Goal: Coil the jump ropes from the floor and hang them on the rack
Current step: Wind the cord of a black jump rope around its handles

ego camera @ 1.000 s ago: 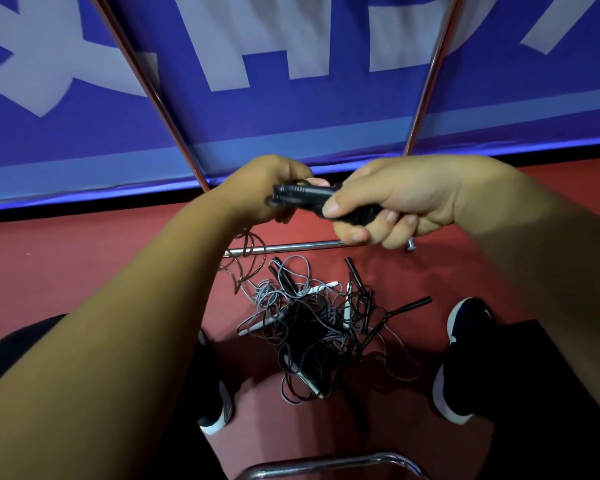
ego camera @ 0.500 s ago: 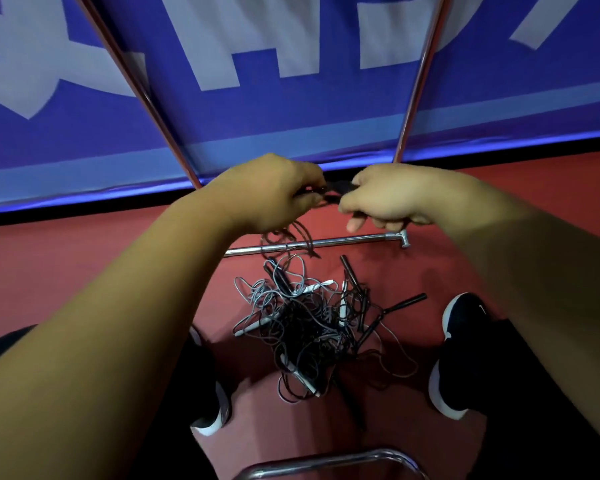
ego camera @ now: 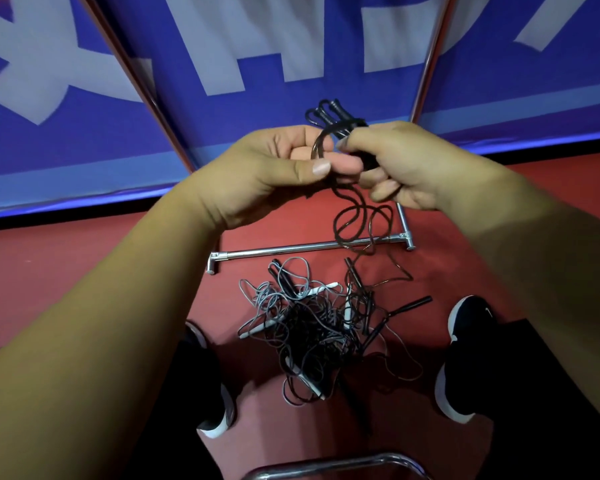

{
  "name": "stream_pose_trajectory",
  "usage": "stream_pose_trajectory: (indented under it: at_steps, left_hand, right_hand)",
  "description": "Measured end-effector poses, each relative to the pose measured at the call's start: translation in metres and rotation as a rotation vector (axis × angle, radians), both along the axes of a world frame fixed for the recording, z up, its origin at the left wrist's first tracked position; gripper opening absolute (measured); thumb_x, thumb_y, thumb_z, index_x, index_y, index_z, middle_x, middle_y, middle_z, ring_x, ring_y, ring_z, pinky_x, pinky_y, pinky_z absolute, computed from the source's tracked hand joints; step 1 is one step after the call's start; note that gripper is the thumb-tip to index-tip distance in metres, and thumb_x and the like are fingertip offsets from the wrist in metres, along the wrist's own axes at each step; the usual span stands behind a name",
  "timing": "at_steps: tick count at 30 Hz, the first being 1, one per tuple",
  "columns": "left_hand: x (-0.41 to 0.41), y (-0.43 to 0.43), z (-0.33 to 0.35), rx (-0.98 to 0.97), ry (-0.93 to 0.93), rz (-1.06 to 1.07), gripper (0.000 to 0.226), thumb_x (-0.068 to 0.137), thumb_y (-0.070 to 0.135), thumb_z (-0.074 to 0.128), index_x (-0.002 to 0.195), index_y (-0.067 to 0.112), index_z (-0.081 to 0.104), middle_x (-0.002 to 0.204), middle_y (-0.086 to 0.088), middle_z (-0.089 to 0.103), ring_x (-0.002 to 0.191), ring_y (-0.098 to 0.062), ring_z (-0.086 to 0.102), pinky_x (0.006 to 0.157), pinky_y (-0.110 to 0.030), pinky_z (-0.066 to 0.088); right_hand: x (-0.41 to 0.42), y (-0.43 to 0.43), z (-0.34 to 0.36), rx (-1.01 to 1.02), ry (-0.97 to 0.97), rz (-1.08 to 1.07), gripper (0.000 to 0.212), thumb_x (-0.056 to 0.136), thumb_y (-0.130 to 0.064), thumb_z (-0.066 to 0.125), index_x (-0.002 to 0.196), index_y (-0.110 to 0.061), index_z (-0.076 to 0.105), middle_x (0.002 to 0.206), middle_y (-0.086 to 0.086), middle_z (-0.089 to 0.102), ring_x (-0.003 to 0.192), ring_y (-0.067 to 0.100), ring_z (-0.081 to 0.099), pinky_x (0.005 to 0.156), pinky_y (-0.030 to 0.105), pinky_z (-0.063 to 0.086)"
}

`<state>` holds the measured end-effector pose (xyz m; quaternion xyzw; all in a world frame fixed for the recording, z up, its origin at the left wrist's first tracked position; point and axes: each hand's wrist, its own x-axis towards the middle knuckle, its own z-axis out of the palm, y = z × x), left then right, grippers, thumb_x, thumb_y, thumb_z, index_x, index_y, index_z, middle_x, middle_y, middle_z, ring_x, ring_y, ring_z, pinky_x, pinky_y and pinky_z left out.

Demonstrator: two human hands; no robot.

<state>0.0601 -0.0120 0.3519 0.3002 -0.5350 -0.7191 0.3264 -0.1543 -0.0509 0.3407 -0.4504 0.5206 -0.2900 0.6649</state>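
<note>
black jump rope [ego camera: 330, 114] tilted up; left hand [ego camera: 274, 174], right hand [ego camera: 409, 164] pinch it.

Both hands, left hand [ego camera: 274, 171] and right hand [ego camera: 406, 164], grip black rope [ego camera: 352, 220] (tail dangling) above floor tangle [ego camera: 312, 323].
</note>
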Motion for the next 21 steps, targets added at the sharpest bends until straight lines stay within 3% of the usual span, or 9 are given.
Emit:
stream_pose_trajectory:
  at_steps: [2, 5, 8, 11, 13, 16, 19, 21]
  left_hand:
    - [0.001, 0.002, 0.005, -0.053, -0.124, -0.022, 0.022, 0.088, -0.002, 0.070, 0.099, 0.016, 0.072, 0.111, -0.013, 0.078, 0.107, -0.033, 0.072, 0.098, -0.042, 0.053]
    - [0.001, 0.002, 0.011, -0.121, -0.433, 0.023, 0.023, 0.089, -0.003, 0.075, 0.101, 0.006, 0.058, 0.105, -0.013, 0.079, 0.083, -0.023, 0.076, 0.073, -0.038, 0.059]
    - [-0.004, 0.005, 0.011, -0.252, -0.815, 0.054, 0.027, 0.088, 0.007, 0.082, 0.100, 0.006, 0.058, 0.088, -0.006, 0.080, 0.077, -0.026, 0.078, 0.069, -0.053, 0.064]
    - [-0.010, 0.007, 0.006, -0.408, -1.071, 0.253, 0.019, 0.086, 0.007, 0.073, 0.096, 0.013, 0.058, 0.071, -0.004, 0.077, 0.057, -0.023, 0.075, 0.054, -0.050, 0.063]
    - [-0.013, 0.006, 0.003, -0.388, -1.043, 0.421, 0.015, 0.088, 0.004, 0.063, 0.099, 0.008, 0.054, 0.069, -0.008, 0.076, 0.052, -0.024, 0.074, 0.050, -0.049, 0.062]
    - [-0.011, 0.001, 0.005, -0.132, -0.721, 0.540, 0.017, 0.097, 0.005, 0.064, 0.106, 0.000, 0.051, 0.076, -0.022, 0.075, 0.067, -0.035, 0.077, 0.059, -0.049, 0.065]
    - [0.001, -0.004, 0.012, 0.113, -0.357, 0.393, 0.020, 0.099, 0.011, 0.070, 0.107, 0.008, 0.052, 0.092, -0.024, 0.073, 0.098, -0.040, 0.077, 0.076, -0.042, 0.065]
    - [0.012, -0.005, 0.014, 0.140, -0.254, 0.205, 0.019, 0.096, 0.008, 0.069, 0.105, 0.011, 0.053, 0.107, -0.020, 0.075, 0.105, -0.035, 0.072, 0.081, -0.038, 0.060]
  right_hand:
    - [-0.005, 0.000, 0.006, 0.054, -0.081, 0.032, 0.013, 0.092, -0.027, 0.057, 0.099, -0.017, 0.056, 0.072, -0.002, 0.051, 0.053, 0.009, 0.022, 0.039, 0.019, 0.013]
    - [-0.013, -0.001, 0.011, 0.113, -0.152, 0.055, 0.030, 0.093, -0.046, 0.051, 0.093, -0.017, 0.057, 0.076, -0.001, 0.048, 0.059, 0.013, 0.016, 0.044, 0.020, 0.009]
    - [-0.012, 0.001, 0.008, 0.108, -0.126, 0.050, 0.036, 0.097, -0.056, 0.054, 0.092, -0.020, 0.056, 0.076, -0.002, 0.049, 0.057, 0.011, 0.018, 0.041, 0.020, 0.011]
    - [-0.005, 0.003, 0.001, 0.059, -0.066, 0.013, 0.035, 0.102, -0.054, 0.059, 0.105, -0.018, 0.056, 0.074, -0.004, 0.051, 0.053, 0.009, 0.022, 0.038, 0.019, 0.014]
    - [-0.002, 0.003, -0.002, 0.015, -0.053, -0.009, 0.035, 0.103, -0.051, 0.061, 0.109, -0.017, 0.056, 0.073, -0.004, 0.053, 0.053, 0.010, 0.024, 0.039, 0.019, 0.016]
    - [0.002, 0.005, -0.003, -0.069, -0.017, -0.034, 0.030, 0.105, -0.049, 0.060, 0.106, -0.019, 0.057, 0.073, -0.003, 0.055, 0.053, 0.011, 0.027, 0.043, 0.020, 0.018]
    - [0.001, 0.005, -0.003, -0.124, 0.010, -0.072, 0.030, 0.106, -0.048, 0.059, 0.108, -0.018, 0.058, 0.075, -0.003, 0.056, 0.052, 0.012, 0.029, 0.045, 0.022, 0.019]
    - [-0.002, 0.003, -0.002, -0.133, 0.006, -0.087, 0.031, 0.106, -0.047, 0.059, 0.109, -0.017, 0.059, 0.075, -0.002, 0.056, 0.052, 0.011, 0.029, 0.044, 0.022, 0.020]
